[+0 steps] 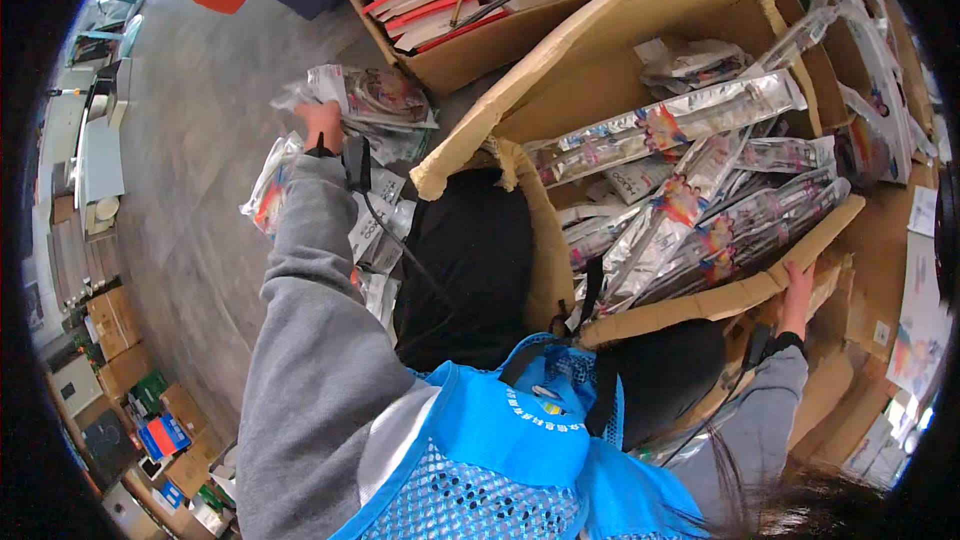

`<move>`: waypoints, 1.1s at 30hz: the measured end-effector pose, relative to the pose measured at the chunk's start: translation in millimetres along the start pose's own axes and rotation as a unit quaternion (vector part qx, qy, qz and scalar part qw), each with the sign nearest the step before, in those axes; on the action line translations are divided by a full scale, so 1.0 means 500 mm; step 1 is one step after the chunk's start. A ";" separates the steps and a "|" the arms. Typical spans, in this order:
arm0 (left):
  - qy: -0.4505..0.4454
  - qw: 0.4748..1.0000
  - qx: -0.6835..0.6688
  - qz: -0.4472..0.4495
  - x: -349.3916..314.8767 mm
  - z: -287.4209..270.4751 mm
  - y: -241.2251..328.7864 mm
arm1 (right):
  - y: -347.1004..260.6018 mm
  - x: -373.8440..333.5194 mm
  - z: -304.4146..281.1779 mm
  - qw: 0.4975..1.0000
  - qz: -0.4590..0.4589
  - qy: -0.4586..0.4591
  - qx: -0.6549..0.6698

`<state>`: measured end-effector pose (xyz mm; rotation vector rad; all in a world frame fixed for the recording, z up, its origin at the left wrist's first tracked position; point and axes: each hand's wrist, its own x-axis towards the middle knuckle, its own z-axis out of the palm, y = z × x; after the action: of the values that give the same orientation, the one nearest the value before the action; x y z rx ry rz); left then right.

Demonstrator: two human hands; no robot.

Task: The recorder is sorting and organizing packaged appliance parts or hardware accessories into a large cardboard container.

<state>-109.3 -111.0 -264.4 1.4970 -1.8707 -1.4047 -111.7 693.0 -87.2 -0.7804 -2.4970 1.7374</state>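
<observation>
My left grip (321,124) touches clear packets (386,100) beside it; my right grip (797,290), against the carton (700,306), likely braces it; I can't tell either's closure.

Bright-blue vest (490,420), mesh panels (470,490) near, curved white lettering (545,420). Grey sleeves (310,330) left and right. Small black box (357,162) at left cuff, thin black cable. Black band (788,342) at right wrist. Black trousers (470,250).
</observation>
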 end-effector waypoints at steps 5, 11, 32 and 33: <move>-0.308 0.678 0.514 0.426 0.031 -0.077 -0.093 | -0.017 -0.014 0.022 1.000 0.012 0.015 0.018; -0.138 0.927 0.340 0.078 -0.119 -0.101 0.125 | -0.011 -0.008 0.014 0.999 -0.030 0.022 -0.028; -0.454 0.586 0.321 0.589 -0.817 0.867 0.238 | -0.013 -0.022 -0.027 0.997 -0.070 -0.015 0.000; -0.454 0.582 0.285 0.611 -0.809 0.872 0.217 | -0.013 -0.020 -0.026 0.997 -0.074 -0.012 -0.009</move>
<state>-349.7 443.4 -247.5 -0.8751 -3.0156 -0.7449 -101.7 698.5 -73.8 -0.5605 -2.5163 1.6894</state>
